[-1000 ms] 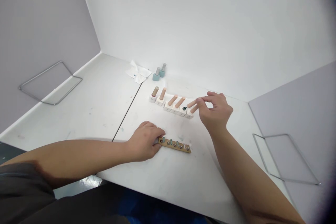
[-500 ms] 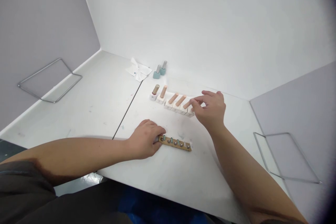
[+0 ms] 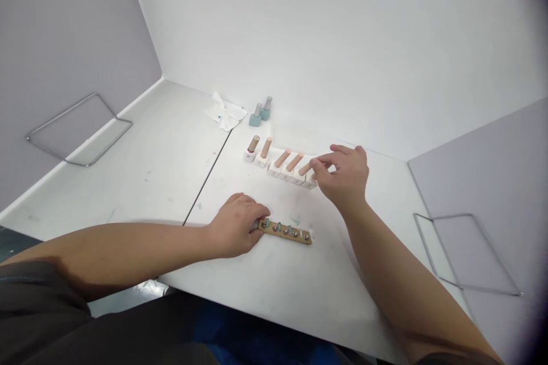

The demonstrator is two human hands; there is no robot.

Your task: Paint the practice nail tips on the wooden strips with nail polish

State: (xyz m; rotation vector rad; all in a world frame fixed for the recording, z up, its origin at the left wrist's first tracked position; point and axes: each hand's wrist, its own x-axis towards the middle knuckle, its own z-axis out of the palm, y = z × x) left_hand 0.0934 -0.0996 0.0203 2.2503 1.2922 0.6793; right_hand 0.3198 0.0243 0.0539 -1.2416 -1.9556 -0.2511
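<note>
My left hand rests on the white table, its fingers closed on the left end of a small wooden strip studded with several tiny coloured tips. My right hand is further back, its thumb and fingers pinched on the tan cap of the rightmost nail polish bottle. That bottle ends a row of white square nail polish bottles with tan caps, some upright and some leaning.
Two pale blue bottles stand near the back wall beside a crumpled tissue. Bent wire frames lean at the left and right. White and grey panels close in the table.
My right hand held a cap with a dark brush tip above the row, then lowered it onto the rightmost bottle. My left hand has stayed on the strip.
</note>
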